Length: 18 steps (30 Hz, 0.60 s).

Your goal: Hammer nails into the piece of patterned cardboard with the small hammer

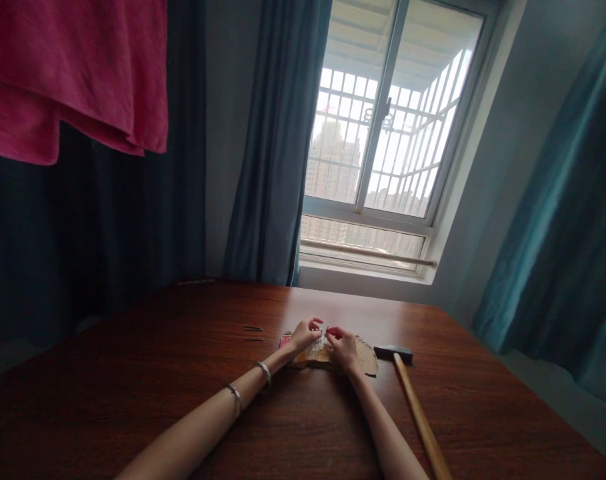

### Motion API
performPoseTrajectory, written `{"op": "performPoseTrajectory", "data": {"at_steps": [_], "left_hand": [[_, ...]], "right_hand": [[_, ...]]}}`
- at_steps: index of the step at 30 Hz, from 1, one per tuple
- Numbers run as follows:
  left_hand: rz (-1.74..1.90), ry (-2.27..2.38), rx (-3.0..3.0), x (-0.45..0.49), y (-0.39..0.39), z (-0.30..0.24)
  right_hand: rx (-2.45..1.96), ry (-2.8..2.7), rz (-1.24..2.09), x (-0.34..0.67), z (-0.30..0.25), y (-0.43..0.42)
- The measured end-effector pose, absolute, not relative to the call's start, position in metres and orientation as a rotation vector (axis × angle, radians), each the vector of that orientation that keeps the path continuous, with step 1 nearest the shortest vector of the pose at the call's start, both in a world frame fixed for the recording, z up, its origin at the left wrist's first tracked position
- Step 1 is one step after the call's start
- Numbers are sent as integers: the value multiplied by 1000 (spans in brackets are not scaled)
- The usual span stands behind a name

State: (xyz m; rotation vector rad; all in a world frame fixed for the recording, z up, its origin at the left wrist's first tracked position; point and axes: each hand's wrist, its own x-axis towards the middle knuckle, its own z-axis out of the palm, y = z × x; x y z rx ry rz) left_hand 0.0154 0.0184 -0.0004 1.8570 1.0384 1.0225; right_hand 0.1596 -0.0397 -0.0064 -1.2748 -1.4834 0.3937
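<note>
Two hands (307, 331) (343, 343) over tan board (367, 358), hammer (417, 403) alongside

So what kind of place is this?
Probably a room in a home, likely high up: blue curtains, a barred window facing tall buildings, and a pink towel-like cloth.

No lettering, label, brand, number or sign can be read; any marks on the pink patch (285, 341) by the board (367, 359) are too small

Before you, a grey-framed glass window (381, 127) lets pale daylight onto your glossy reddish-brown wooden table (303, 420), long blue-grey fabric curtains (277, 147) hanging either side.
</note>
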Motion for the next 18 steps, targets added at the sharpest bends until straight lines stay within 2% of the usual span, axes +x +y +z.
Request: {"op": "performPoseTrajectory", "data": {"at_steps": [18], "left_hand": [[1025, 988, 1844, 21, 11, 4]], "right_hand": [[-1315, -1515, 350, 158, -6, -45]]}}
